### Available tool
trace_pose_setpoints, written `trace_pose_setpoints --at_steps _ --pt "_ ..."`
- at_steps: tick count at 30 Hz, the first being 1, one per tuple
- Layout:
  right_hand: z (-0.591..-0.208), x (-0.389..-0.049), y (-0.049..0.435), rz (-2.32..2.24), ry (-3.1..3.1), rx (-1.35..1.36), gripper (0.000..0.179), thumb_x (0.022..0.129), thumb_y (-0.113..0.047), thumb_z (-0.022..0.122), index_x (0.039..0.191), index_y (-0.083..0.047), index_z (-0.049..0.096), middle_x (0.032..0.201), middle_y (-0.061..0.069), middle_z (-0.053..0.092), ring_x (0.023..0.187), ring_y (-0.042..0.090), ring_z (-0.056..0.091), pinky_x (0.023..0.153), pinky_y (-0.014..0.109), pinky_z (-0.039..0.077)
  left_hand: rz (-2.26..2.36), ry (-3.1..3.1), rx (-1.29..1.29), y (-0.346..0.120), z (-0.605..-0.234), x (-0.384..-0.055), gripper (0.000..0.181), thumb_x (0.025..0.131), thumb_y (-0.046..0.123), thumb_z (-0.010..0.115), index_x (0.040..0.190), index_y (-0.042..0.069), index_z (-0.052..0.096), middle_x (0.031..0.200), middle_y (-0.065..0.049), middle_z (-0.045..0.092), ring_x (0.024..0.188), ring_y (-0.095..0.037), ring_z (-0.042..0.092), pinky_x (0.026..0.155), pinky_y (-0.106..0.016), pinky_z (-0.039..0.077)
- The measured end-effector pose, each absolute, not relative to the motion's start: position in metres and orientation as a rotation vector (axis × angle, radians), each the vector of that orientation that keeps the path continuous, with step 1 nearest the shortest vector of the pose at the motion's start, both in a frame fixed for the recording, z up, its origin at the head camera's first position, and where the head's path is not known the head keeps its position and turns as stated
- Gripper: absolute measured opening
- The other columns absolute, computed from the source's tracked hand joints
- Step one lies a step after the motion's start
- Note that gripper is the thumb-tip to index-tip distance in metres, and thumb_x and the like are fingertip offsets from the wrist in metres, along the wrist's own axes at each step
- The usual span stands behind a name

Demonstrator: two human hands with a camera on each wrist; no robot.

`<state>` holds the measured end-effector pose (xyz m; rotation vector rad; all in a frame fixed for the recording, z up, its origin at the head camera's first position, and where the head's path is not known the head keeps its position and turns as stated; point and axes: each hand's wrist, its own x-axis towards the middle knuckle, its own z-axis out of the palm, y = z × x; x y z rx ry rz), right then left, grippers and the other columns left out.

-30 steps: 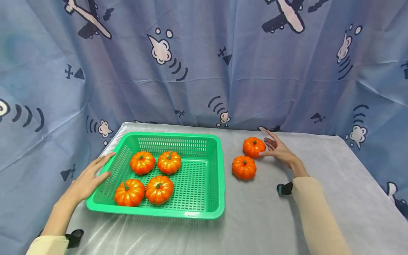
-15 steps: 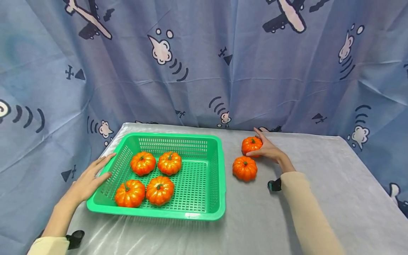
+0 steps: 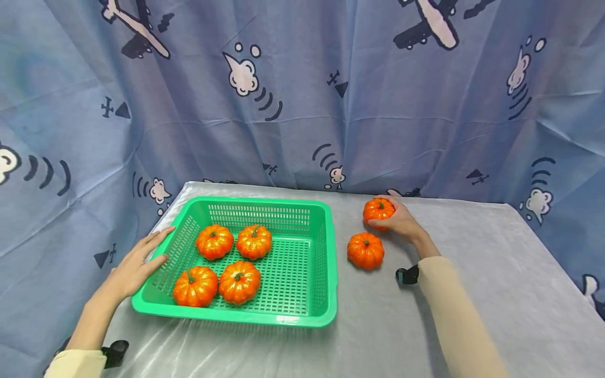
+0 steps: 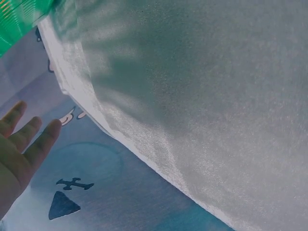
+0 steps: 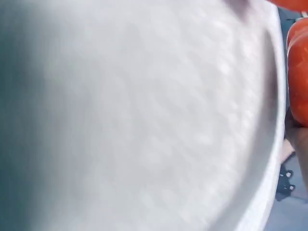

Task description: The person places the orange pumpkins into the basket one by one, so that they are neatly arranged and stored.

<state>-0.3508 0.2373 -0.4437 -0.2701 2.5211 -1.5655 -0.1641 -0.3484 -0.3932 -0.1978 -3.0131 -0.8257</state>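
Head view:
- right hand point(image 3: 400, 219) grips the far pumpkin point(image 3: 377, 209) between thumb and fingers, right of the green basket point(image 3: 330, 262)
- left hand point(image 3: 129, 270), fingers spread, lies at the basket's left rim (contact unclear)

Basket point(image 3: 236, 316): green, with a repeating grid of slots on walls and floor. Mini pumpkins inside the basket point(image 3: 239, 286): glossy orange, with yellow-orange streaks along the ribs. Mini pumpkins right of the basket point(image 3: 365, 253): deeper red-orange. Stems point(image 3: 190, 276): green. Tablecloth beneath the basket point(image 3: 373, 325): silver-grey. Curtain behind the basket point(image 3: 302, 94): blue, printed with black-outlined pinkish-white airplanes and clouds, dark arcs and triangles. Left sleeve point(image 3: 77, 363), left of the basket: pale yellow. Right sleeve point(image 3: 456, 315), right of it: cream-beige.
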Motion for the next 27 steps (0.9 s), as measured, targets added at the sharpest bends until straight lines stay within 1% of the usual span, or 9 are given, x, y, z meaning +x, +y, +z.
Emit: trace_pose_setpoints --at_steps 2,3,7,9,11,13,20,22,27 --pt "-0.438 -0.35 0.242 -1.593 2.508 -0.245 0.077 0.082 -0.013 0.076 0.145 -0.004 0.032 0.153 0.023 0.019 0.123 0.039 0.039 0.1 0.047 0.04 -0.828 -3.014 -0.199 -0.348 -0.393 -0.164 0.059 0.1 0.036 0.045 0.154 0.028 0.022 0.15 -0.03 0.021 0.125 -0.064 0.027 0.072 -0.088 0.016" --pt "-0.434 -0.349 0.244 -1.605 2.507 -0.23 0.077 0.083 -0.012 0.075 0.145 -0.005 0.031 0.152 0.022 0.02 0.123 0.039 0.039 0.098 0.044 0.043 -0.828 -3.012 -0.204 -0.347 -0.392 -0.164 0.059 0.1 0.036 0.045 0.154 0.028 0.022 0.15 -0.031 0.021 0.125 -0.064 0.027 0.072 -0.088 0.017" --pt "-0.417 -0.345 0.248 -1.683 2.471 -0.173 0.077 0.083 -0.011 0.075 0.146 -0.01 0.03 0.138 0.018 0.036 0.115 0.033 0.044 0.083 0.027 0.05 -0.828 -2.999 -0.23 -0.348 -0.393 -0.165 0.059 0.1 0.033 0.046 0.154 0.025 0.024 0.149 -0.032 0.023 0.125 -0.062 0.028 0.075 -0.086 0.019" --pt "-0.408 -0.342 0.247 -1.713 2.478 -0.17 0.076 0.083 -0.011 0.075 0.145 -0.011 0.031 0.136 0.014 0.036 0.113 0.029 0.043 0.078 0.021 0.05 -0.825 -2.996 -0.236 -0.348 -0.393 -0.165 0.059 0.1 0.033 0.046 0.154 0.025 0.024 0.149 -0.032 0.023 0.125 -0.062 0.028 0.075 -0.085 0.02" --pt "-0.399 -0.338 0.246 -1.741 2.481 -0.189 0.075 0.083 -0.011 0.075 0.145 -0.012 0.033 0.135 0.011 0.037 0.112 0.026 0.043 0.076 0.019 0.05 -0.827 -3.0 -0.232 -0.348 -0.393 -0.165 0.059 0.1 0.033 0.046 0.154 0.025 0.023 0.149 -0.031 0.023 0.124 -0.062 0.028 0.075 -0.086 0.02" --pt "-0.39 -0.334 0.242 -1.762 2.484 -0.214 0.074 0.082 -0.009 0.075 0.144 -0.011 0.034 0.133 0.009 0.038 0.11 0.025 0.044 0.076 0.019 0.05 -0.828 -3.009 -0.219 -0.348 -0.392 -0.165 0.059 0.1 0.034 0.045 0.154 0.026 0.023 0.15 -0.031 0.022 0.124 -0.063 0.028 0.073 -0.087 0.019" --pt "-0.357 -0.316 0.217 -1.776 2.509 -0.295 0.068 0.081 -0.011 0.077 0.138 -0.017 0.041 0.132 0.01 0.04 0.11 0.026 0.045 0.078 0.023 0.051 -0.823 -3.028 -0.192 -0.348 -0.392 -0.164 0.06 0.1 0.035 0.045 0.154 0.027 0.021 0.151 -0.03 0.02 0.124 -0.064 0.026 0.072 -0.088 0.017" --pt "-0.347 -0.309 0.207 -1.8 2.491 -0.308 0.068 0.08 -0.008 0.077 0.138 -0.017 0.042 0.131 0.009 0.041 0.109 0.025 0.046 0.078 0.024 0.051 -0.825 -3.027 -0.194 -0.348 -0.392 -0.164 0.06 0.1 0.036 0.045 0.154 0.027 0.021 0.151 -0.03 0.019 0.124 -0.065 0.026 0.072 -0.088 0.016" --pt "-0.331 -0.295 0.187 -1.848 2.442 -0.354 0.065 0.08 -0.005 0.076 0.135 -0.02 0.045 0.128 0.008 0.042 0.109 0.026 0.045 0.078 0.026 0.052 -0.833 -3.01 -0.222 -0.349 -0.394 -0.165 0.059 0.1 0.035 0.045 0.154 0.026 0.022 0.15 -0.031 0.02 0.125 -0.063 0.026 0.074 -0.088 0.016"
